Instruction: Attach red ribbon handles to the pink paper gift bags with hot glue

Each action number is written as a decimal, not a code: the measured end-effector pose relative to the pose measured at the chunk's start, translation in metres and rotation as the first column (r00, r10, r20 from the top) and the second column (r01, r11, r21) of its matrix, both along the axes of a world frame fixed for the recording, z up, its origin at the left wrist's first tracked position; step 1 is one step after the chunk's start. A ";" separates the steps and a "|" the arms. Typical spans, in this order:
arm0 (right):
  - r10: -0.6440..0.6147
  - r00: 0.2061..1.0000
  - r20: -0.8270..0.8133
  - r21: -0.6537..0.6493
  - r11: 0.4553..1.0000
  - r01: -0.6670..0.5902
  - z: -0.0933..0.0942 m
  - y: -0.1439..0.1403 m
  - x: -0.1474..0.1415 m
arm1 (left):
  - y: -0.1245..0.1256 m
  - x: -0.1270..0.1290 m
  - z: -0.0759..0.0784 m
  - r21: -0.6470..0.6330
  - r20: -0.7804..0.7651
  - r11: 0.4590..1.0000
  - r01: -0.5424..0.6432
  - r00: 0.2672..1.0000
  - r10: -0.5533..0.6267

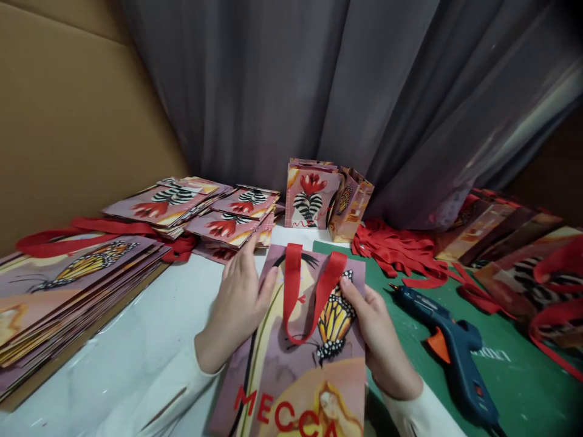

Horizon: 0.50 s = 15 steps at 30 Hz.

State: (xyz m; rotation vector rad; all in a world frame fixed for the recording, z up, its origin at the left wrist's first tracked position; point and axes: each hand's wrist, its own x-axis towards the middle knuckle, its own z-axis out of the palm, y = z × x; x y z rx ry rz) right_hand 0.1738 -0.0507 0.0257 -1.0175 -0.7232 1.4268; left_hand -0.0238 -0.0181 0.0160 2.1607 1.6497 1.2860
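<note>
A purple printed paper gift bag (282, 364) with a butterfly, a long-haired figure and the red letters MECCA is tilted up in front of me. A red ribbon handle (314, 303) hangs down in a loop over its upper front. My left hand (241, 300) is at the bag's left edge, fingers stretched upward and apart from the thumb, which touches the edge. On the right side, my right hand (376, 328) grips the bag, with its thumb on the front beside the butterfly and its other fingers partly hidden.
Right of the bag, a blue glue gun (455, 346) lies on a green mat (523, 388), near a heap of red ribbons (396, 246). Finished-looking bags (314, 194) stand at the back. Flat bags are stacked (77, 285) at left, with smaller stacks (228, 221) behind.
</note>
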 end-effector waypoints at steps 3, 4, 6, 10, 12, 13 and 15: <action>-0.055 0.998 -0.030 -0.013 0.998 0.055 0.001 0.000 -0.002 | -0.014 0.005 -0.002 0.030 -0.317 0.990 0.141 0.940 -0.125; -0.072 0.997 -0.036 -0.016 0.997 0.071 0.001 0.001 -0.001 | -0.020 0.007 -0.002 -0.046 -0.341 0.971 0.233 0.910 -0.235; -0.136 0.989 -0.053 -0.024 0.991 0.134 0.000 0.006 0.005 | -0.034 0.008 -0.001 -0.194 -0.202 0.886 0.420 0.867 -0.455; -0.360 0.926 -0.118 -0.024 0.933 0.359 -0.003 0.022 0.030 | -0.054 -0.004 0.003 -0.267 0.207 0.697 0.665 0.746 -0.633; -0.422 0.896 -0.137 -0.015 0.906 0.424 -0.003 0.028 0.042 | -0.053 -0.015 0.008 -0.251 0.257 0.707 0.661 0.750 -0.610; -0.425 0.896 -0.131 -0.007 0.904 0.428 -0.004 0.030 0.047 | -0.049 -0.020 0.011 -0.241 0.286 0.718 0.653 0.754 -0.591; -0.408 0.911 -0.057 0.064 0.909 0.411 -0.003 0.030 0.050 | -0.036 -0.027 0.017 -0.209 0.361 0.766 0.608 0.776 -0.518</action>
